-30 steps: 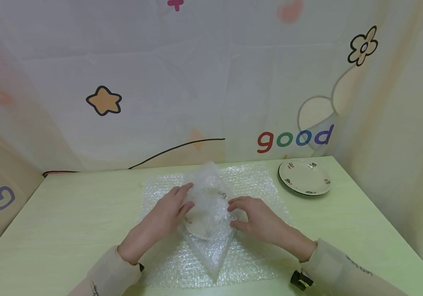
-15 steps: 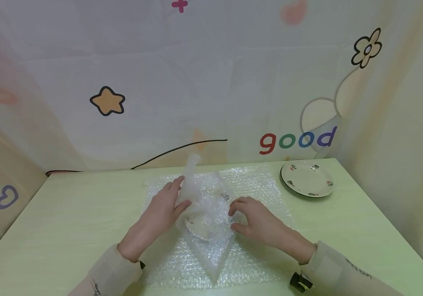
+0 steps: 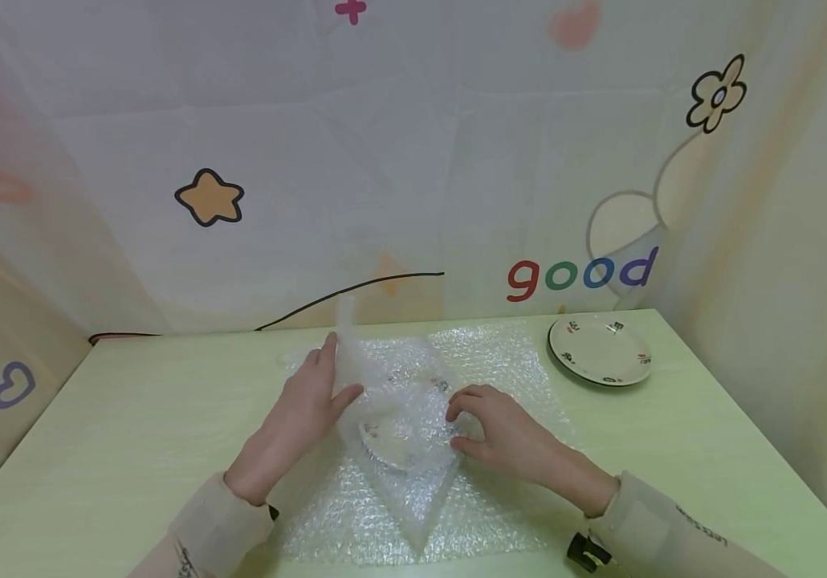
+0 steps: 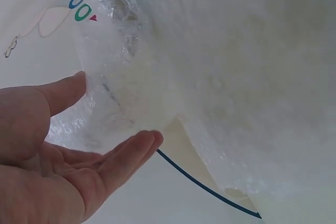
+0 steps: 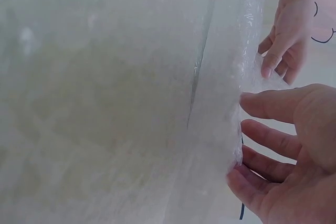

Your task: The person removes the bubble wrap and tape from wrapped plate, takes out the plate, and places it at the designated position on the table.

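A patterned plate lies under folded clear bubble wrap, its pattern showing faintly through. To its left is my left hand, fingers extended and thumb spread away from them. A raised flap of wrap stands against those fingers; the left wrist view shows the thumb overlapping the film's edge. On the opposite side, my right hand holds the folded edge with bent fingers and thumb. Close up in the right wrist view, fingertips lie along that edge.
Beneath the bundle a larger bubble wrap sheet is spread on the pale green table. Stacked patterned plates sit at the back right. A printed curtain closes off the back and sides.
My left hand has moved left, and the wrap flap that lay over the plate has swung up and left with it. The right hand has stayed at the folded edge.
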`<action>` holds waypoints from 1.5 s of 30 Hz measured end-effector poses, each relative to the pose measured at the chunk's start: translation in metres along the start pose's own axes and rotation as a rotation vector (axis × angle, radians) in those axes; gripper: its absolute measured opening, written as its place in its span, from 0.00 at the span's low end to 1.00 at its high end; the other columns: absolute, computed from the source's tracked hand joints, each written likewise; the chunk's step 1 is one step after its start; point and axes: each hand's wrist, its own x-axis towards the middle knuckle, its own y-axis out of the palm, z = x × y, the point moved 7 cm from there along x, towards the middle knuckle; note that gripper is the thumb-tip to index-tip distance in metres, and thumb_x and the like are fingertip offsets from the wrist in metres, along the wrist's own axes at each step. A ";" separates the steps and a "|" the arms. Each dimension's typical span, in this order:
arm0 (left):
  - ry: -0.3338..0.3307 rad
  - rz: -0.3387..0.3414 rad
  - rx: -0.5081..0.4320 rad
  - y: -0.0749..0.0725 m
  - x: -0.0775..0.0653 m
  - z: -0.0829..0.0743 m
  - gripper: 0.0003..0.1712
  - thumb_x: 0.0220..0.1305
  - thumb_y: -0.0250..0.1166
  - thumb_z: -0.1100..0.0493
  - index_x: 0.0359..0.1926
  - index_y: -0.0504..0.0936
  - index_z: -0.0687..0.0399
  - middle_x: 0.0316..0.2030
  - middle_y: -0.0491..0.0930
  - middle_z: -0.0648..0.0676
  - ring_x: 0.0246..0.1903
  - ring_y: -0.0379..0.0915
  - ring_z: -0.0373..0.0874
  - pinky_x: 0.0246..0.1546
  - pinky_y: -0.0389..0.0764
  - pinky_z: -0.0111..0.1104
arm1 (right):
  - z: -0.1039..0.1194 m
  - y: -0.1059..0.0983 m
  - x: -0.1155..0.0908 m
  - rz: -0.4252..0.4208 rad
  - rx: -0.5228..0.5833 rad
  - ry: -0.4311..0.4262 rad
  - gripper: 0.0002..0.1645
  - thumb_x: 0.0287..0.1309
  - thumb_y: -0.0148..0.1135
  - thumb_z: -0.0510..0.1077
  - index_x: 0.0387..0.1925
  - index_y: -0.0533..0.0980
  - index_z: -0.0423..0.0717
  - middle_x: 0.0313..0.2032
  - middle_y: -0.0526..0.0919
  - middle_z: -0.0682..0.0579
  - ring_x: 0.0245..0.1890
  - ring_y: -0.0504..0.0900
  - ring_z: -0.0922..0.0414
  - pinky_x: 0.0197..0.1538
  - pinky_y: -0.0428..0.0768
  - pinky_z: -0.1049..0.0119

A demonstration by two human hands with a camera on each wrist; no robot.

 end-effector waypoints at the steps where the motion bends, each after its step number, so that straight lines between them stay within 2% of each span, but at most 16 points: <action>1: -0.006 -0.009 0.004 -0.001 0.000 0.001 0.51 0.72 0.68 0.56 0.77 0.44 0.78 0.65 0.62 0.81 0.59 0.72 0.72 0.58 0.76 0.56 | 0.000 0.000 0.000 -0.001 0.000 -0.001 0.11 0.58 0.75 0.37 0.41 0.81 0.46 0.52 0.82 0.48 0.56 0.78 0.47 0.61 0.77 0.47; 5: -0.041 -0.047 0.032 -0.004 0.001 0.006 0.57 0.71 0.69 0.55 0.77 0.37 0.76 0.65 0.60 0.81 0.56 0.72 0.73 0.52 0.80 0.55 | -0.001 0.001 0.000 -0.002 0.000 -0.004 0.11 0.58 0.75 0.37 0.41 0.81 0.46 0.51 0.82 0.49 0.56 0.78 0.47 0.61 0.77 0.48; 11: -0.094 -0.095 0.115 -0.010 0.000 0.009 0.60 0.69 0.70 0.54 0.79 0.35 0.73 0.70 0.49 0.81 0.64 0.60 0.78 0.35 0.86 0.50 | -0.001 0.001 0.000 -0.006 0.000 -0.014 0.12 0.58 0.75 0.37 0.42 0.81 0.46 0.51 0.82 0.50 0.55 0.78 0.47 0.60 0.77 0.48; 13: -0.096 -0.104 0.158 -0.012 0.000 0.009 0.61 0.69 0.71 0.53 0.78 0.36 0.73 0.71 0.47 0.82 0.67 0.56 0.78 0.37 0.86 0.52 | -0.001 0.001 0.000 -0.005 -0.001 -0.013 0.12 0.58 0.75 0.37 0.42 0.81 0.46 0.51 0.82 0.50 0.55 0.78 0.47 0.60 0.77 0.48; 18: -0.108 -0.108 0.232 -0.014 0.000 0.013 0.62 0.68 0.71 0.51 0.78 0.36 0.75 0.72 0.48 0.82 0.68 0.55 0.77 0.50 0.80 0.59 | 0.000 0.001 0.000 0.003 0.005 0.000 0.12 0.58 0.75 0.37 0.42 0.81 0.47 0.51 0.82 0.50 0.56 0.78 0.47 0.61 0.77 0.48; 23: -0.116 -0.111 0.254 -0.015 0.000 0.018 0.63 0.67 0.72 0.50 0.78 0.36 0.76 0.72 0.47 0.82 0.70 0.52 0.77 0.52 0.79 0.60 | 0.000 0.000 0.000 0.006 0.002 0.012 0.13 0.58 0.75 0.37 0.43 0.81 0.46 0.51 0.82 0.50 0.56 0.78 0.47 0.61 0.77 0.48; 26: -0.105 -0.116 0.270 -0.016 -0.001 0.019 0.62 0.66 0.73 0.51 0.78 0.39 0.76 0.72 0.46 0.83 0.71 0.48 0.78 0.56 0.76 0.62 | 0.001 0.000 0.000 0.004 -0.002 0.018 0.14 0.58 0.75 0.37 0.45 0.80 0.45 0.52 0.82 0.49 0.56 0.78 0.47 0.61 0.77 0.48; 30: -0.083 -0.110 0.284 -0.017 -0.002 0.020 0.56 0.65 0.74 0.53 0.78 0.48 0.74 0.74 0.40 0.82 0.74 0.38 0.76 0.67 0.62 0.64 | 0.000 0.001 -0.001 0.005 0.004 0.040 0.20 0.58 0.75 0.37 0.51 0.79 0.42 0.55 0.81 0.46 0.59 0.77 0.46 0.63 0.75 0.47; 34: -0.032 -0.073 0.308 -0.015 -0.001 0.020 0.48 0.65 0.74 0.58 0.77 0.58 0.69 0.77 0.38 0.76 0.77 0.31 0.71 0.72 0.47 0.63 | -0.001 0.001 0.000 0.004 0.012 0.054 0.26 0.59 0.74 0.37 0.57 0.76 0.39 0.56 0.81 0.45 0.60 0.77 0.46 0.64 0.74 0.47; 38: 0.051 -0.010 0.310 -0.008 0.002 0.018 0.37 0.63 0.73 0.66 0.71 0.70 0.65 0.76 0.48 0.74 0.77 0.38 0.68 0.73 0.44 0.62 | 0.000 0.001 0.000 0.001 0.012 0.059 0.28 0.59 0.74 0.37 0.59 0.75 0.37 0.56 0.80 0.44 0.59 0.77 0.46 0.63 0.75 0.47; 42: 0.133 0.053 0.289 -0.002 0.002 0.013 0.28 0.61 0.68 0.76 0.63 0.79 0.64 0.71 0.63 0.72 0.73 0.52 0.69 0.72 0.51 0.61 | 0.000 0.000 0.000 -0.014 0.008 0.048 0.30 0.58 0.75 0.37 0.59 0.73 0.35 0.54 0.81 0.43 0.56 0.79 0.45 0.61 0.77 0.48; 45: 0.167 0.102 0.275 0.000 0.001 0.008 0.24 0.63 0.62 0.80 0.59 0.82 0.66 0.68 0.69 0.71 0.71 0.58 0.69 0.71 0.55 0.60 | -0.001 0.000 0.001 -0.019 0.012 0.045 0.31 0.57 0.75 0.37 0.59 0.72 0.35 0.53 0.81 0.43 0.55 0.80 0.45 0.60 0.77 0.48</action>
